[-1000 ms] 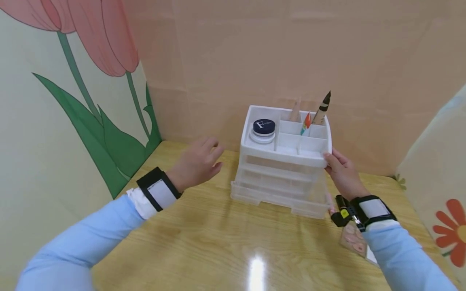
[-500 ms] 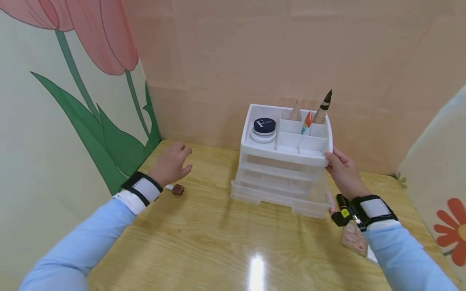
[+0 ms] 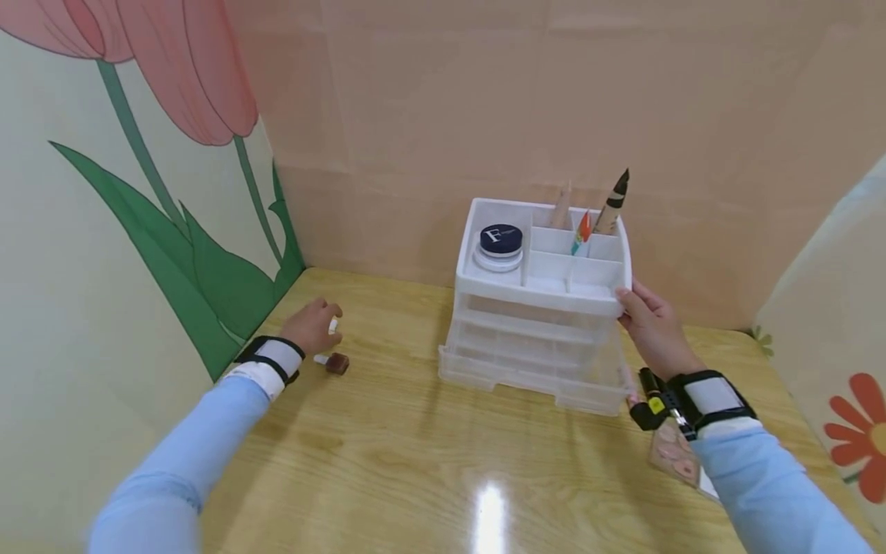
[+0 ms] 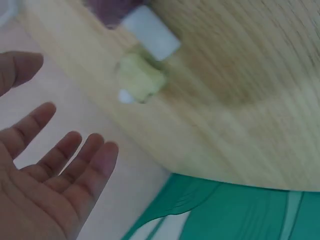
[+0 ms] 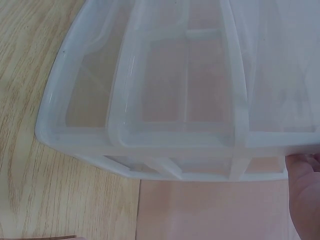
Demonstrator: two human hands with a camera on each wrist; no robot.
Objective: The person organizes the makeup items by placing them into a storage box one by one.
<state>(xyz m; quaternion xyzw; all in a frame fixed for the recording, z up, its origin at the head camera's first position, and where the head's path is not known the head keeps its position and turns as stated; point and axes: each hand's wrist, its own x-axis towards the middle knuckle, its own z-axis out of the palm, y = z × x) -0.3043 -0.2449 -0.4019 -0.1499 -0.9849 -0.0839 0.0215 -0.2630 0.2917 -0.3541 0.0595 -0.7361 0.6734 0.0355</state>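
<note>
My left hand [image 3: 311, 327] is over the table's left side, fingers apart and loosely bent, gripping nothing. Just by its fingertips a small white piece [image 3: 334, 325] shows. Close to the wrist lies a small dark reddish-brown bottle [image 3: 337, 363] with a white cap, resembling nail polish. In the left wrist view a small yellowish bottle [image 4: 140, 77] lies beside that white cap [image 4: 152, 32], apart from the fingers. My right hand [image 3: 651, 327] pinches the right front corner of a white-topped cosmetic organizer [image 3: 540, 296] with clear drawers, thumb at the upper rim.
The organizer's top tray holds a round dark-lidded powder case [image 3: 501, 240], a black-tipped pencil-shaped item [image 3: 612, 204] and other slim items. By my right wrist lie a black tube [image 3: 649, 415] and a pinkish palette [image 3: 674, 454]. Printed walls border the wooden table [image 3: 388, 462].
My left hand has moved left, away from the organizer, then down toward the small bottles; the dark bottle came into sight. My right hand keeps its hold on the organizer's corner.
</note>
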